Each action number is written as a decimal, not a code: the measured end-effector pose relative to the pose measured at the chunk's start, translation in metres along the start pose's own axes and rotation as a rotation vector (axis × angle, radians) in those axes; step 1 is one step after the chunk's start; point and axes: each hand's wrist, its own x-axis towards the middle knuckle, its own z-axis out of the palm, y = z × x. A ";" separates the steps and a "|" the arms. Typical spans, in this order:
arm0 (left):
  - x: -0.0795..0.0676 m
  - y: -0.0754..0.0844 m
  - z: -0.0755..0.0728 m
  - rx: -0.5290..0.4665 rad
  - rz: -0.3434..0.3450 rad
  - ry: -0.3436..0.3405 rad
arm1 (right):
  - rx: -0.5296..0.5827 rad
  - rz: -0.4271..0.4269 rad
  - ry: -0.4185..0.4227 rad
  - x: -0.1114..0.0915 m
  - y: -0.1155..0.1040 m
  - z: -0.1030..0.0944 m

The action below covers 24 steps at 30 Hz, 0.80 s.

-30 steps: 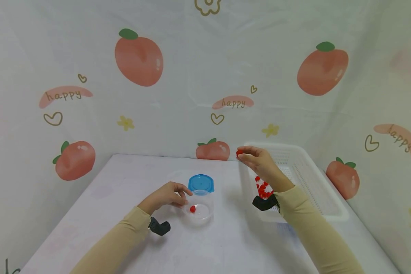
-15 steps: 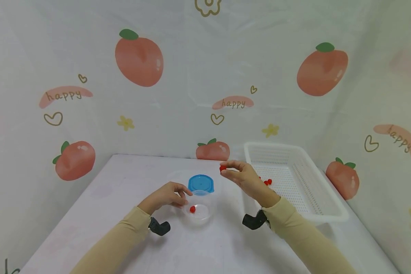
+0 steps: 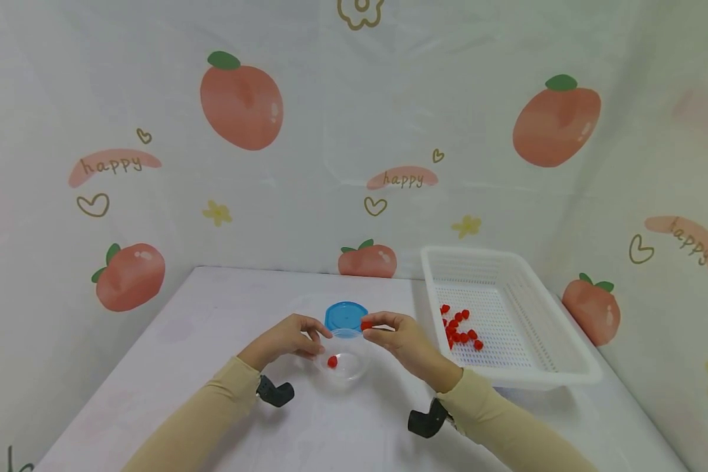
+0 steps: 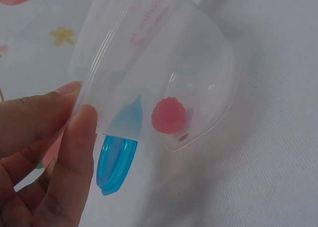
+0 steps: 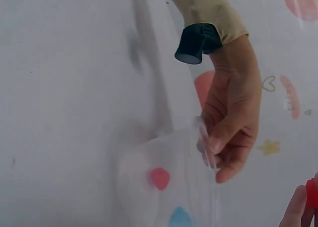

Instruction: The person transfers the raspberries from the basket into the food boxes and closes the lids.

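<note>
A clear plastic tub stands on the table, its rim pinched at the left side between the thumb and fingers of my left hand. One red raspberry lies at the bottom of the tub, seen through its wall in the left wrist view. My right hand pinches another red raspberry by its fingertips, just above the tub's right rim. In the right wrist view only the fingertips of that hand show, at the lower right corner. Behind the tub lies a blue lid.
A white perforated plastic basket stands on the right of the table. Several red raspberries are gathered along its left side. At the back, a fruit-printed cloth hangs behind the table.
My right hand has moved left and down from over the basket to the tub, carrying the raspberry. My left hand has stayed at the tub's rim.
</note>
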 end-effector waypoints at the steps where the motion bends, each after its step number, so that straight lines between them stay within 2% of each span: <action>1: 0.000 0.000 0.000 0.001 0.001 0.001 | -0.010 0.003 -0.001 0.000 0.003 0.001; 15: 0.003 -0.005 0.000 -0.009 0.024 -0.007 | -0.121 0.047 0.090 0.003 0.028 0.006; 24: 0.001 -0.003 0.000 -0.009 0.028 -0.003 | -0.135 0.062 0.086 0.004 0.036 0.007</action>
